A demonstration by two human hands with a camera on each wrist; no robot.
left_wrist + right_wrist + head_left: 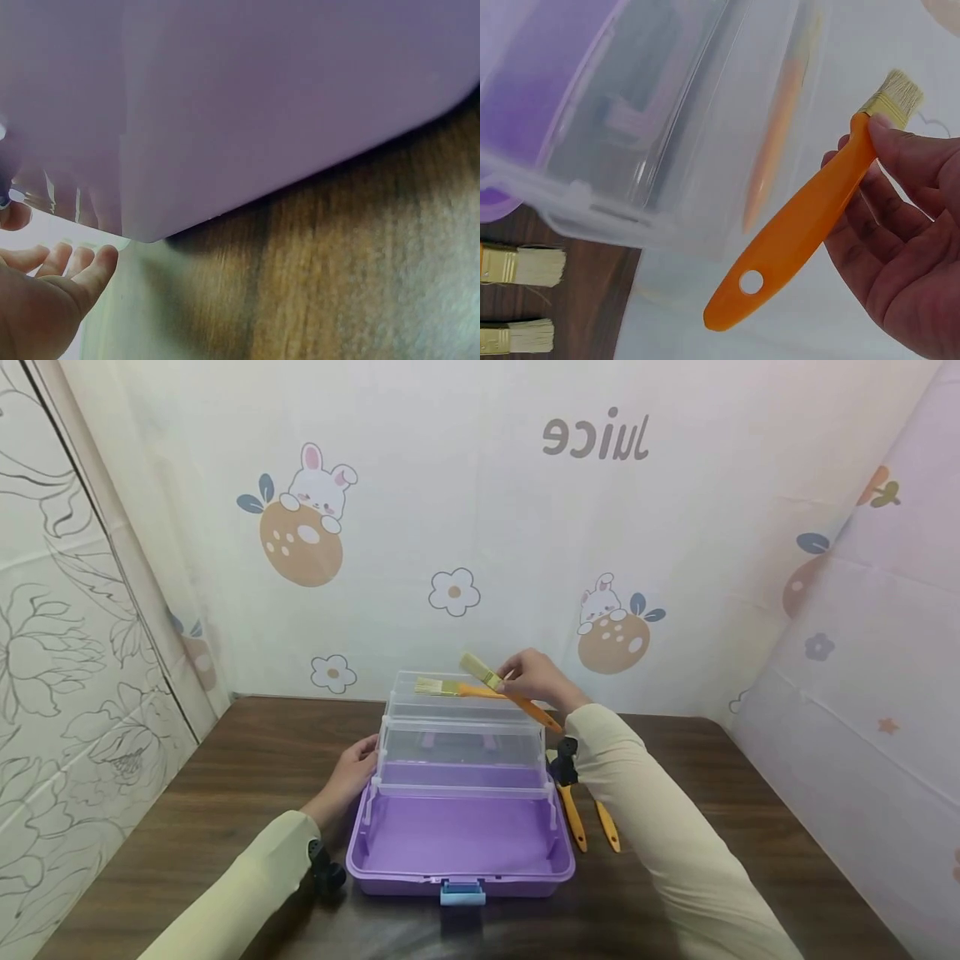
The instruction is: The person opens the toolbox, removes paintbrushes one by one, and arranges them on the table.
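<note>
My right hand [538, 677] pinches a paintbrush [795, 225] near its metal band, above the back right of the box. Its orange handle slants down to the right in the head view, with the pale bristles up to the left. A second paintbrush [437, 687] lies in the top clear tray [405, 703] of a purple toolbox [461, 827]. The toolbox stands opened, its clear tiers raised over the back and its purple base bare inside. Beside its left wall is my left hand [354, 772], with loosely extended fingers [96, 274] right at the box.
Two more paintbrushes with orange handles [572, 820] lie on the dark wooden table [262, 760], right of the box, partly hidden by my right sleeve. A blue latch [462, 894] sticks out at the box front. A printed curtain [420, 510] hangs behind the table.
</note>
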